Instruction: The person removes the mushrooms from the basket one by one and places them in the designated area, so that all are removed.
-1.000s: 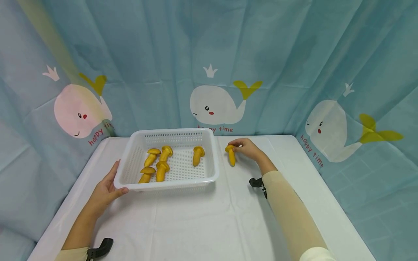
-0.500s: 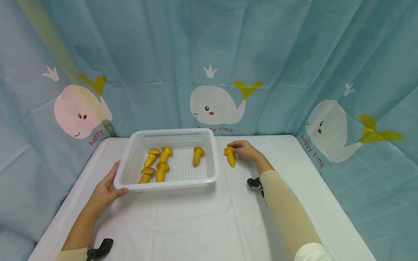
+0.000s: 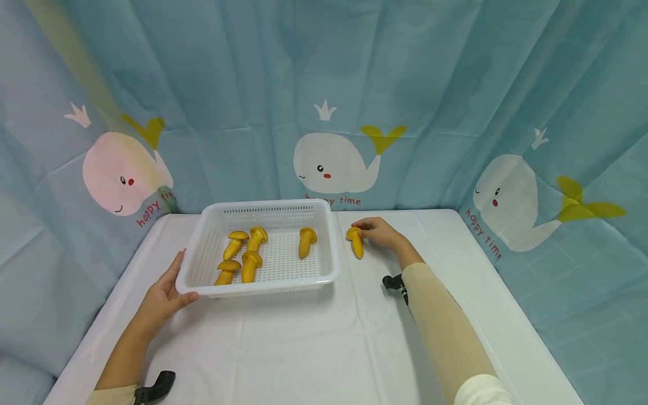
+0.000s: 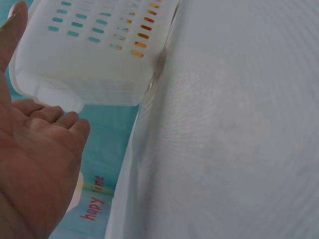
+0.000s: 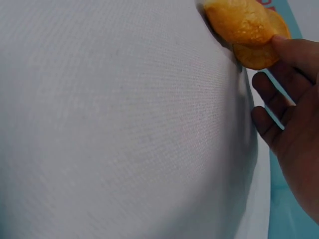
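A white plastic basket (image 3: 283, 286) with slotted walls stands on the table, and several yellow-brown mushrooms lie in it. Four-sided and shallow, it has its front left corner held by my left hand (image 3: 161, 298), thumb at the front rim and fingers along the left side. In the left wrist view, the fingers of this hand (image 4: 40, 159) curl under the basket's rim (image 4: 55, 99). To the right of the basket, my right hand (image 3: 382, 233) pinches another mushroom (image 3: 356, 247) near its cap. The right wrist view shows the thumb on this mushroom (image 5: 239, 22), close over the cloth.
A white cloth (image 3: 293, 349) covers the table. Behind and at both sides hangs a blue curtain (image 3: 243, 112) printed with whales. One mushroom (image 3: 306, 243) lies apart at the basket's right; the others are grouped at its left. Each wrist wears a black mount (image 3: 157, 387).
The right hand and its mushroom have shifted slightly left, towards the basket. The left hand and basket have stayed in place.
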The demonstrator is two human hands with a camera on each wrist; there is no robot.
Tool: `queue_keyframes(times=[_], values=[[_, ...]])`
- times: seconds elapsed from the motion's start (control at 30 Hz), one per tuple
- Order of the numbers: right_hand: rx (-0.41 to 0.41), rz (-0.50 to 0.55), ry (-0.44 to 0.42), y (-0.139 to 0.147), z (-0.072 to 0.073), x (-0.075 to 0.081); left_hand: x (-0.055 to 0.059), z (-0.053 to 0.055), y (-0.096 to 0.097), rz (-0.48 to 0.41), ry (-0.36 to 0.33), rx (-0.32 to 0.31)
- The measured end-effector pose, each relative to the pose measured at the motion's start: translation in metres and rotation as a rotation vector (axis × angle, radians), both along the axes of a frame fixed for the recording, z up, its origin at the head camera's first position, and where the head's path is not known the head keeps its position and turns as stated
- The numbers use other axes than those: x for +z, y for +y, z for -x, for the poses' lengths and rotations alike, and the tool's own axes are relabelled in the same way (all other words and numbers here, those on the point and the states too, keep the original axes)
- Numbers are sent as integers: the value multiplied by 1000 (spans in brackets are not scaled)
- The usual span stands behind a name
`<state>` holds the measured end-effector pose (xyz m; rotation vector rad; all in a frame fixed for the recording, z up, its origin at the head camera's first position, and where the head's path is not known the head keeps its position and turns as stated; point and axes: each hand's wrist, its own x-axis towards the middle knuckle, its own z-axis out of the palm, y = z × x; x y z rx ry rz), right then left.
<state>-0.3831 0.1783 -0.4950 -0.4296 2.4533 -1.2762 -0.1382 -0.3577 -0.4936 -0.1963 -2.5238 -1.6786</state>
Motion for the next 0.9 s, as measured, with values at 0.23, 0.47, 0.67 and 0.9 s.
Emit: queue_keyframes(times=[0.23,0.47,0.67,0.9], values=[[14,-22,9,-1,2,0,-1,0,0,2,0,2],[37,-5,16,1,4,-1,-1,0,-1,-20,3,-12],[38,-18,23,1,4,1,1,0,0,-30,9,-11],[53,-57,60,-1,0,14,1,-1,-1,-21,17,-9]])
